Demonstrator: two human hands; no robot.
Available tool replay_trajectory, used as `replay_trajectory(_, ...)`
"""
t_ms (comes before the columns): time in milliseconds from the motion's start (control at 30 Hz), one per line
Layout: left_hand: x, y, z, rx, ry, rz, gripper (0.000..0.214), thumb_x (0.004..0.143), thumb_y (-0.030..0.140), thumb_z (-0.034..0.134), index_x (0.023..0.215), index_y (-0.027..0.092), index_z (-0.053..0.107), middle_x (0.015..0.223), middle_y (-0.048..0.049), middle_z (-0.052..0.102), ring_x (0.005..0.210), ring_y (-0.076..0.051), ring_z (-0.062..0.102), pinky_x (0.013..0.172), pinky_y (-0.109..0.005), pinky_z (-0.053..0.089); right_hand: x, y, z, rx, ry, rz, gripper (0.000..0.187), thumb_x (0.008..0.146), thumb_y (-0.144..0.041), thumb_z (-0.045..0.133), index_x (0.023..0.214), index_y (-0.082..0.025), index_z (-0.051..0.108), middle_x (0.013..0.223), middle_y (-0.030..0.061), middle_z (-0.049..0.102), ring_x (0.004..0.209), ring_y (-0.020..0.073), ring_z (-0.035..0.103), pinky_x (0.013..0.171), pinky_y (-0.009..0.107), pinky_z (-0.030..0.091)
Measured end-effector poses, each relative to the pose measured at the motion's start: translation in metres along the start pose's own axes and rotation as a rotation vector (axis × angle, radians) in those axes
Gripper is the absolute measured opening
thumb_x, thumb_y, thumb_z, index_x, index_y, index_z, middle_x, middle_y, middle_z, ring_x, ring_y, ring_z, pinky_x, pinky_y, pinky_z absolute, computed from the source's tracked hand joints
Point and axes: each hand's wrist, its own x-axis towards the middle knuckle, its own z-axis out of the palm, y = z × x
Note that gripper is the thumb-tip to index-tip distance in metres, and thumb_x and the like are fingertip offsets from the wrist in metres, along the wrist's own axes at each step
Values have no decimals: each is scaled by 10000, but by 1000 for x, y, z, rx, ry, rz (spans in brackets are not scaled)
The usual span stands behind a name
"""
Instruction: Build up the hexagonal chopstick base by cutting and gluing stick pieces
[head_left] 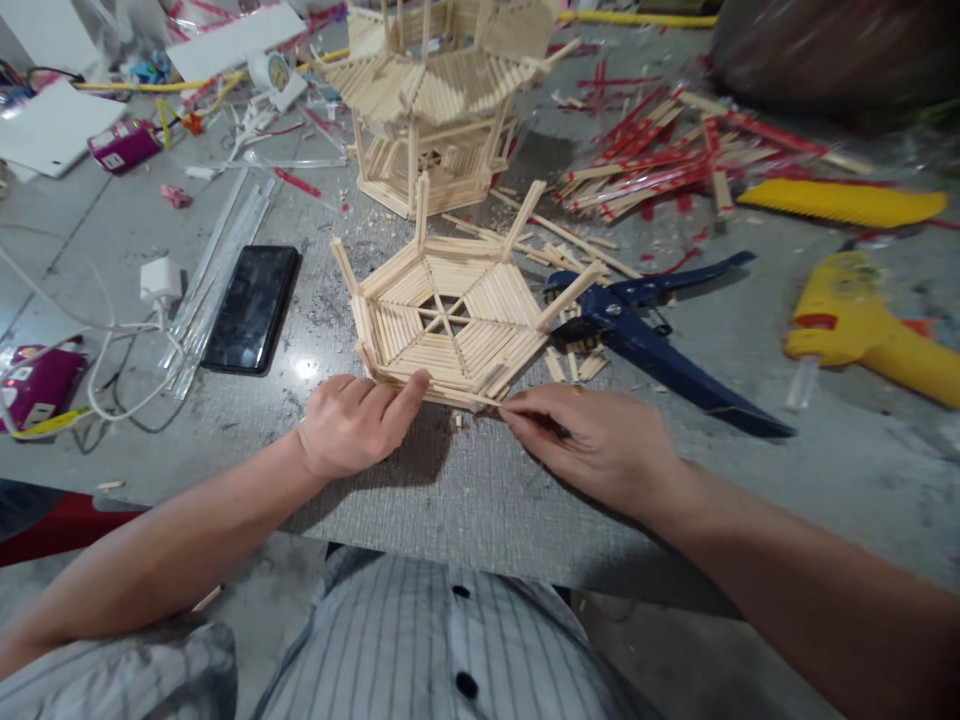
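A hexagonal frame built from thin wooden sticks [495, 340] lies on the table in front of me, with short posts rising at its corners and a spoked opening in its middle. My left hand [358, 422] is closed at its near left edge, fingers curled and thumb pressed along the front rim. At the near right corner, my right hand [592, 440] pinches the end of a thin wooden stick [472, 398] that runs along that rim. Navy-handled cutters [660, 350] lie beside the frame on the right, their jaws close to its corner.
Behind the frame stands a taller stick model [427, 90] with a sloping roof. Bundled sticks with red wrapping [660, 160], a yellow comb-like strip [840, 203] and a yellow glue gun [862, 320] are at right. A phone [252, 308], clear glue sticks [217, 270] and white cables [97, 325] lie left.
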Motion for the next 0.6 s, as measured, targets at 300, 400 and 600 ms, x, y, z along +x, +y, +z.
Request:
replay_trajectory(300,0,-2,-1,0,1,-14,188,810,126,567,997,105,578,432,71,486,382,-96,440,390,-245,302,-2,1,4,26,16,3,249,890,-254,407,790,-213,631,690,-5,693,593,104,627,513,210,380)
replay_trajectory(400,1,-3,-1,4,4,-7,202,796,126,585,996,99,583,430,67,486,382,-101,442,393,-251,298,-2,0,4,35,30,-4,247,889,-258,411,793,-209,633,688,-2,691,592,104,624,519,210,383)
replay_trajectory(600,1,-3,-1,9,10,-22,164,817,122,546,973,116,599,427,62,476,385,-89,439,407,-241,275,0,-1,5,12,39,16,251,887,-292,424,793,-193,634,672,11,679,561,113,607,513,218,382)
